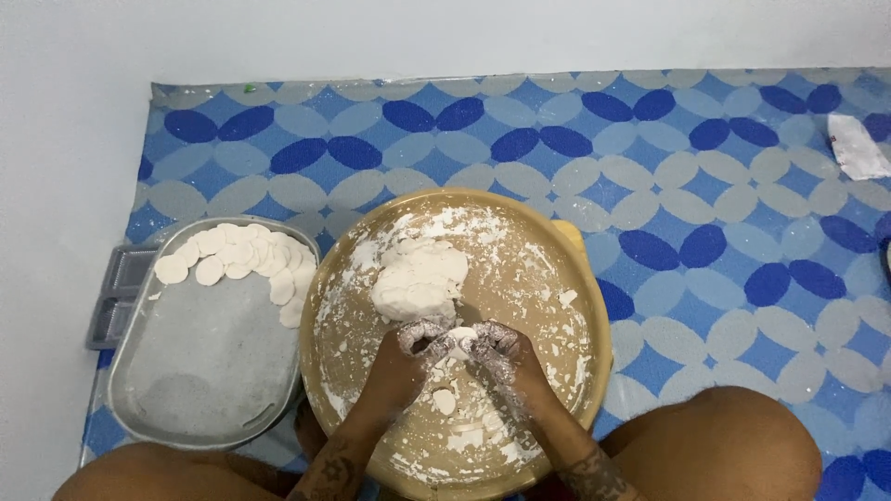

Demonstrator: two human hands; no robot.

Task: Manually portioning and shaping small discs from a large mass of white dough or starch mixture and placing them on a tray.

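A round tan bowl (557, 241), smeared with white dough and flour, sits on the mat between my knees. A big lump of white dough (419, 276) lies in its middle. My left hand (413, 345) and my right hand (506, 351), both coated in flour, meet just below the lump and pinch a small piece of dough (461, 340) between their fingers. A small flattened dough disc (445, 401) and scraps lie on the bowl's near side.
A grey metal tray (213, 371) stands left of the bowl, with several flat dough discs (243, 255) along its far and right edges. The blue patterned mat (724, 213) covers the floor; a white wrapper (856, 147) lies at far right. A white wall runs behind.
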